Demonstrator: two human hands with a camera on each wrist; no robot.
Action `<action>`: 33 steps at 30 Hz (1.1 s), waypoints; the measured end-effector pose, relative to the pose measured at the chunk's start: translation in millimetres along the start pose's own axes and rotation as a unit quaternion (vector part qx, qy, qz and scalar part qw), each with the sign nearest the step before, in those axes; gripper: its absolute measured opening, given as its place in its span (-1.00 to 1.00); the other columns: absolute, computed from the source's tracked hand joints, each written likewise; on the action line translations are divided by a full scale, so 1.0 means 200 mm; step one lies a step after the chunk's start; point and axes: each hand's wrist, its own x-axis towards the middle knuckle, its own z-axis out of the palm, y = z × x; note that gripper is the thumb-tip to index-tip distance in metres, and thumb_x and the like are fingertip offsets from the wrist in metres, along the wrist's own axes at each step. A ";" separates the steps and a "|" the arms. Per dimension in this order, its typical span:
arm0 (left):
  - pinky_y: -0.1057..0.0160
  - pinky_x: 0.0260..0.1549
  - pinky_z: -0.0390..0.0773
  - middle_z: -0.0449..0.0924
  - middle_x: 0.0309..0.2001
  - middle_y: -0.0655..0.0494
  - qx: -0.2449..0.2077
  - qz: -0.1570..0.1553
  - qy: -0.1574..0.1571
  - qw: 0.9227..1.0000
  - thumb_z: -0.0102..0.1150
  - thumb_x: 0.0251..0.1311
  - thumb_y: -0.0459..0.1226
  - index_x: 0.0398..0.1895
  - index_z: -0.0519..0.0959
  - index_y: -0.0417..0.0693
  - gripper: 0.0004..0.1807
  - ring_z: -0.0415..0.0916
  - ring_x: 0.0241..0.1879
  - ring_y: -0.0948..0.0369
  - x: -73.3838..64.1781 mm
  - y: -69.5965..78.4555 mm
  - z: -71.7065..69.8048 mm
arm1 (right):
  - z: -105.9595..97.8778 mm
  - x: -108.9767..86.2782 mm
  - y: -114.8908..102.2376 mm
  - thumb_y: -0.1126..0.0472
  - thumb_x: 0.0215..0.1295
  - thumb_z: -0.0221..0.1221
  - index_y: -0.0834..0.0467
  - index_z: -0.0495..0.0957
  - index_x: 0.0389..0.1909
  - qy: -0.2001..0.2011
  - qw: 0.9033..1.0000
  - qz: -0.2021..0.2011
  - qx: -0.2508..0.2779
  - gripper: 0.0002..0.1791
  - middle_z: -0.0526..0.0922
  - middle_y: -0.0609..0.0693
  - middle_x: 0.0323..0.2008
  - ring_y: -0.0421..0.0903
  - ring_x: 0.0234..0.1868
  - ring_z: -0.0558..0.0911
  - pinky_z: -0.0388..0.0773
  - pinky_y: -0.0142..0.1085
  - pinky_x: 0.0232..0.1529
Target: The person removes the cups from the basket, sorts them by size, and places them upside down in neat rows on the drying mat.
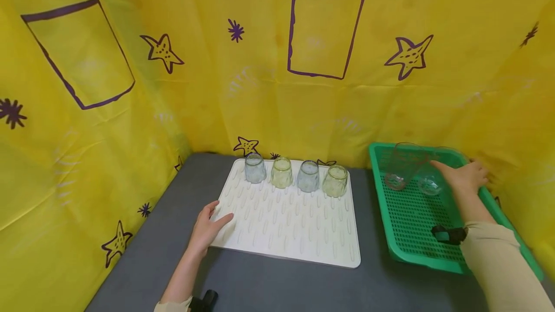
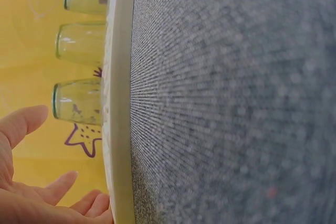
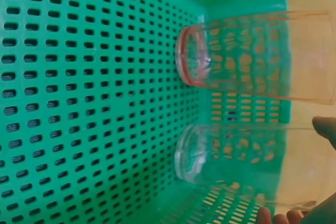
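Four short tumblers (image 1: 282, 173), two bluish and two yellowish, stand in a row along the far side of a white mat (image 1: 286, 240); they appear upside down. Two tall glasses stand upright at the far end of a green basket (image 1: 392, 244): a pink glass (image 1: 396, 180) and a clear glass (image 1: 430, 185). The work is judged well advanced: four pieces set out, two outstanding. The right hand (image 1: 464, 177) has thumb and fingers around the clear glass near its rim; firmness of hold cannot be determined. The left hand (image 1: 205, 227) grasps nothing, fingers relaxed at the mat's left edge; contact unconfirmed.
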 end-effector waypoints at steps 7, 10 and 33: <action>-0.21 0.30 0.12 0.06 0.41 -0.32 0.007 -0.008 0.002 1.000 0.28 0.22 -0.11 0.42 0.16 -0.23 -0.20 0.00 0.41 -0.18 0.02 0.00 0.00 | 0.01 -0.01 0.03 -0.31 0.27 0.04 0.51 -0.29 0.41 0.011 0.999 0.013 0.048 0.17 -0.20 0.59 0.36 0.51 0.35 -0.06 -0.01 0.27 0.31; -0.21 0.29 0.12 0.08 0.40 -0.33 0.013 -0.009 0.004 1.000 0.28 0.22 -0.10 0.42 0.17 -0.23 -0.20 0.02 0.40 -0.19 0.02 0.00 0.00 | 0.00 -0.02 0.04 -0.32 0.22 0.07 0.44 -0.24 0.42 0.013 0.996 0.022 0.085 0.15 -0.19 0.52 0.40 0.47 0.37 -0.05 0.07 0.24 0.31; -0.06 0.34 0.12 0.19 0.40 -0.16 -0.081 0.045 0.030 0.995 0.30 0.22 -0.21 0.39 0.23 -0.19 -0.28 0.09 0.40 -0.08 -0.04 0.08 0.03 | -0.23 -0.46 -0.20 0.08 0.08 0.42 -0.19 0.09 0.21 0.098 0.941 -0.040 0.322 -0.20 0.13 -0.39 -0.02 -0.41 -0.10 0.14 0.19 -0.56 -0.18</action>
